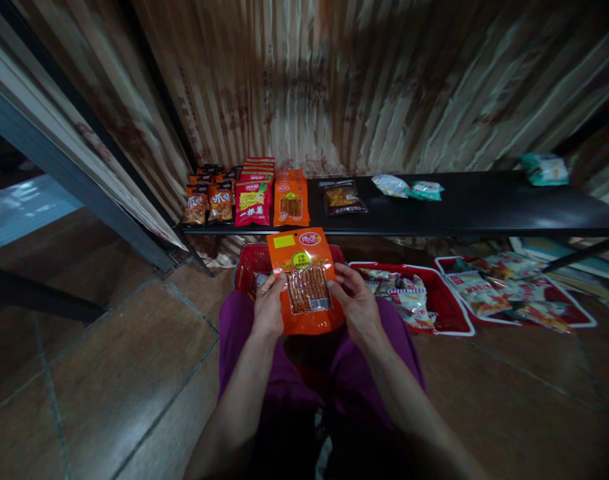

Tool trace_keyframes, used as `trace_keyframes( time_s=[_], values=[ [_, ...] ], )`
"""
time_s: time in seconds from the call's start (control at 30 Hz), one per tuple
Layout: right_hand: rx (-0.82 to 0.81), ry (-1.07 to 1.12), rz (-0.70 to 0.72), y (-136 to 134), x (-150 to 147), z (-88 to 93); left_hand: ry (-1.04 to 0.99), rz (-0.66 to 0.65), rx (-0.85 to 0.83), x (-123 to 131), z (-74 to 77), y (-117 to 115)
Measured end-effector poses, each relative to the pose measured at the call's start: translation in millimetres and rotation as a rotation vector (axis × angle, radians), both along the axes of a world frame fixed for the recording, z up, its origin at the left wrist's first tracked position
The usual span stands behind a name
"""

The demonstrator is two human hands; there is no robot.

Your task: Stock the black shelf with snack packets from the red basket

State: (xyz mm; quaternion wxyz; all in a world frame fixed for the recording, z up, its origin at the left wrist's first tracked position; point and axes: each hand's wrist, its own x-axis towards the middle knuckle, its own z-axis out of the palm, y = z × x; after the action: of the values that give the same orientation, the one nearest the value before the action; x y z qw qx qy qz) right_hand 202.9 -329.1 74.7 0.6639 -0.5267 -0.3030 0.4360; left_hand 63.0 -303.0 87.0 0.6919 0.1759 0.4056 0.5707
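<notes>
Left hand [269, 303] and right hand [358, 305] grip opposite sides of the orange packet [307, 257], mid-view; matching packets [291, 200] sit on the shelf [477, 200] at 12 o'clock. Apparent step: steadying the packet; the next move probably calls for an even, two-handed hold.

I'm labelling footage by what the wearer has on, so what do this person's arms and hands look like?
The left hand and right hand are ungloved; no ring, watch, cable or marking can be made out. The left forearm and right forearm are bare, with no sleeve discernible. Purple trousers cover the legs.
</notes>
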Motion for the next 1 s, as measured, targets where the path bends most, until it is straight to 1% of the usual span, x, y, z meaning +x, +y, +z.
trace_keyframes(
  time_s=[0.1,0.23,0.4,0.5,0.67,0.73,0.77,0.83,0.93,1.0],
  values=[
    [-0.044,0.028,0.044,-3,-1,0.8,-0.024,0.061,-0.015,-1,0.0,6],
    [-0.057,0.05,0.089,-6,-3,0.9,-0.044,0.087,-0.012,-3,-0.5,13],
    [-0.03,-0.043,0.1,-6,1,-5.1,-0.067,0.105,-0.019,-4,-1.4,14],
    [0.009,-0.212,0.087,-4,5,-13.2,-0.084,0.09,-0.007,-3,-1.1,12],
    [0.056,-0.76,-0.044,-2,6,-21.9,-0.051,0.09,0.033,5,2.1,3],
    [0.073,-0.873,-0.049,-4,3,-20.9,-0.028,0.098,0.065,9,2.6,-1],
    [0.08,-0.883,-0.022,-5,1,-19.7,-0.017,0.097,0.08,10,2.2,-2],
    [0.079,-0.829,0.087,-8,-5,-16.7,0.028,0.086,0.105,12,-0.1,-5],
    [0.065,-0.623,0.319,-11,-14,-12.8,0.17,0.058,0.154,16,-5.2,-9],
    [0.07,-0.474,0.41,-13,-19,-11.4,0.262,0.031,0.198,19,-7.3,-13]
  ],
)
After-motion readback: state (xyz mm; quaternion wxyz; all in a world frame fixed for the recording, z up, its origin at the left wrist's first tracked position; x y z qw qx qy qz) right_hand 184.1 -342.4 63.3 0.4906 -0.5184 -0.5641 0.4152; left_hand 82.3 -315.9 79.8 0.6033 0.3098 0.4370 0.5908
